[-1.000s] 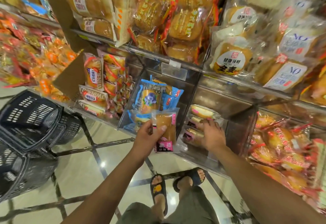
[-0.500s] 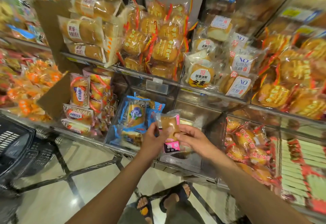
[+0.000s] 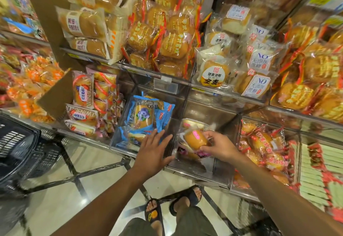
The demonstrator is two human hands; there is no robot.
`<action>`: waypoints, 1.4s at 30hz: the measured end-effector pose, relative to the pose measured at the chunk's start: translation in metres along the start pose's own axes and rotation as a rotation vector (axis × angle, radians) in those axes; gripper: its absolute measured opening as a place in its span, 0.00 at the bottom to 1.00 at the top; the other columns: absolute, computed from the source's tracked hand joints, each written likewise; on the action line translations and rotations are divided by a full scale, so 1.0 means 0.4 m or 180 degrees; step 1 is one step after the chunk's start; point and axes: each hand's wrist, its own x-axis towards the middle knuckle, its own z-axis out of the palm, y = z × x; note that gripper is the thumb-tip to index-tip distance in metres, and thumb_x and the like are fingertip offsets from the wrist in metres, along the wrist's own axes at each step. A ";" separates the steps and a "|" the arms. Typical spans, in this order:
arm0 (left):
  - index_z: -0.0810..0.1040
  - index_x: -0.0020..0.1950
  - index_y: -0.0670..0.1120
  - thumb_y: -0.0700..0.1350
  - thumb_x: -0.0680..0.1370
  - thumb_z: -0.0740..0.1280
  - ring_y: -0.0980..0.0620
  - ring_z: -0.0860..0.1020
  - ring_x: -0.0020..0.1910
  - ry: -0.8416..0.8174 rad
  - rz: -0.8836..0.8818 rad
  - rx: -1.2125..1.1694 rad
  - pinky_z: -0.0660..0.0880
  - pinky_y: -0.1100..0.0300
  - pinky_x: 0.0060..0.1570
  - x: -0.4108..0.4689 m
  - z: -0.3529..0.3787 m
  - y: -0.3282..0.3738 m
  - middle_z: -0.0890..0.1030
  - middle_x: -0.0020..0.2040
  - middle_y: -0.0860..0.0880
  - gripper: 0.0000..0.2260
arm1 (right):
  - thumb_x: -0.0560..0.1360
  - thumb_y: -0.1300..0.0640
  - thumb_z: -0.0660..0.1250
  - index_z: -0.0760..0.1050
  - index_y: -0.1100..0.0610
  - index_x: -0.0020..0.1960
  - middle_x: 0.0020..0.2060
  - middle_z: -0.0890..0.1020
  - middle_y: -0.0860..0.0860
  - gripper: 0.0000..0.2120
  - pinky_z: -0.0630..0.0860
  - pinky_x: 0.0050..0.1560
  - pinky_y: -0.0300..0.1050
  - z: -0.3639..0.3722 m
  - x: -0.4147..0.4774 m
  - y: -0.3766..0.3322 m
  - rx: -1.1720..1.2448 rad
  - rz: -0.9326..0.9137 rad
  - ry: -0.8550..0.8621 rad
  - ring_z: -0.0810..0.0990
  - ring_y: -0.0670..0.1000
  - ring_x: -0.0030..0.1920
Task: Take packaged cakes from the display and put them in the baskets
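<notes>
Inside the right hand [image 3: 221,147] grip, packaged cake [image 3: 195,139]: oblong golden loaf, crinkled clear film, pink label.
Right hand: fingers curled, pinching it.
Left hand [image 3: 154,149]: fingers straight, spread, holding nothing.

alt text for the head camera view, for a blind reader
The person's right hand grips a clear-wrapped golden cake with a pink label at shop shelves of wrapped cakes. The left hand, fingers straight, hovers beside blue-wrapped cakes. Black plastic baskets are at far left.
</notes>
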 end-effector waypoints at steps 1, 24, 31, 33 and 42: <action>0.65 0.81 0.55 0.72 0.76 0.53 0.40 0.60 0.81 -0.0089 0.0073 0.0209 0.61 0.38 0.76 -0.003 0.013 -0.007 0.67 0.80 0.45 0.37 | 0.68 0.51 0.80 0.76 0.43 0.60 0.53 0.83 0.43 0.24 0.79 0.56 0.45 0.013 0.005 0.011 -0.0279 0.0042 -0.0095 0.82 0.46 0.51; 0.63 0.80 0.58 0.69 0.73 0.70 0.39 0.57 0.82 0.0009 0.0338 0.0833 0.61 0.34 0.76 0.009 0.072 -0.044 0.62 0.82 0.44 0.38 | 0.73 0.42 0.71 0.70 0.44 0.65 0.61 0.75 0.47 0.23 0.72 0.62 0.50 0.254 0.092 0.109 -0.1932 -0.0363 -0.0388 0.73 0.53 0.64; 0.58 0.82 0.59 0.68 0.76 0.68 0.40 0.51 0.83 -0.0079 0.0280 0.0827 0.55 0.35 0.78 0.006 0.069 -0.041 0.56 0.84 0.45 0.38 | 0.72 0.45 0.73 0.71 0.46 0.67 0.61 0.74 0.48 0.25 0.73 0.62 0.49 0.262 0.097 0.097 -0.1817 -0.0250 -0.0503 0.72 0.53 0.65; 0.58 0.82 0.59 0.68 0.76 0.68 0.40 0.50 0.84 -0.0108 0.0252 0.0780 0.53 0.35 0.79 0.004 0.067 -0.039 0.56 0.84 0.45 0.38 | 0.73 0.43 0.72 0.73 0.45 0.68 0.61 0.74 0.47 0.25 0.74 0.61 0.49 0.237 0.089 0.089 -0.1621 -0.0179 -0.0526 0.74 0.52 0.64; 0.71 0.76 0.56 0.68 0.77 0.65 0.40 0.56 0.83 -0.0100 0.0557 0.0599 0.52 0.34 0.79 0.036 -0.011 0.018 0.62 0.82 0.44 0.30 | 0.77 0.46 0.69 0.76 0.44 0.64 0.61 0.76 0.45 0.16 0.77 0.62 0.50 0.066 -0.068 0.050 -0.1011 0.0185 0.0284 0.78 0.49 0.60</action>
